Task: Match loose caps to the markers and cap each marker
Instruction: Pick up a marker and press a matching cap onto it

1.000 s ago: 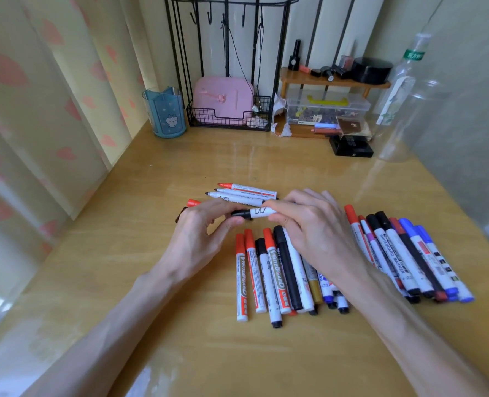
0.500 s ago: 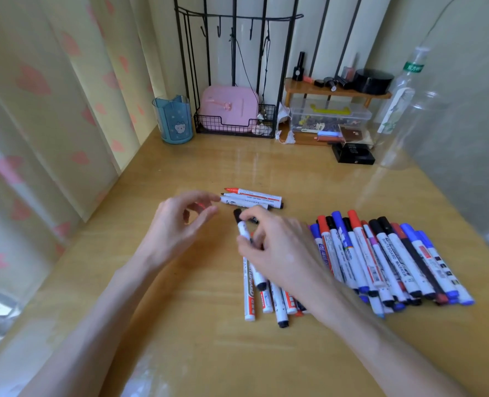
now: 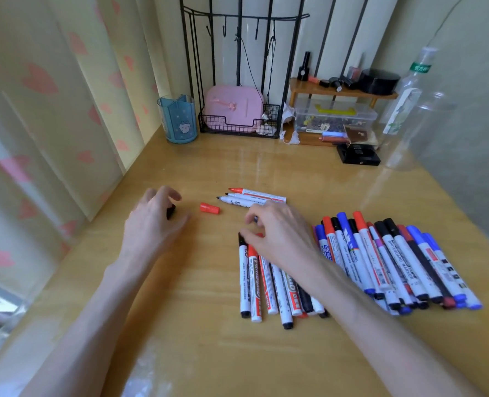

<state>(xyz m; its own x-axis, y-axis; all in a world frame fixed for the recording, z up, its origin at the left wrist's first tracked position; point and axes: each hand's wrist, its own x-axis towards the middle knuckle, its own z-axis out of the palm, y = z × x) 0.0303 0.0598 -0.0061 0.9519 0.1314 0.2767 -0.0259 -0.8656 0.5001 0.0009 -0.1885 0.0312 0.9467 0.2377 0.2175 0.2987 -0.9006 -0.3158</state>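
Since half a second earlier, the right hand (image 3: 277, 236) had carried the black-capped marker (image 3: 243, 270) down and laid it at the left end of the near row (image 3: 277, 285) of capped markers. The left hand (image 3: 151, 224) had drifted left to a loose black cap (image 3: 171, 212). The right thumb rested on that marker's cap end with the fingers curled above it; whether it was gripping I cannot tell. The left fingers arched over the black cap, which was half hidden, so a pinch could not be confirmed.

Three uncapped markers (image 3: 254, 197) lay side by side on the counter (image 3: 180, 325), tips pointing left, with the red cap (image 3: 209, 208) just beside the tips. Markers and caps were probably light, stiff plastic that rolls readily. A cap is best pinched across its sides and a marker held mid-barrel, clear of the inked tip.

A larger bunch (image 3: 395, 262) of capped markers lay well to the right. A blue pen holder (image 3: 177, 121), a wire rack (image 3: 237, 124), a black box (image 3: 357, 157) and a clear bottle (image 3: 403, 96) stood at the far edge, well apart from the work. Nothing lay between the caps and the open markers.
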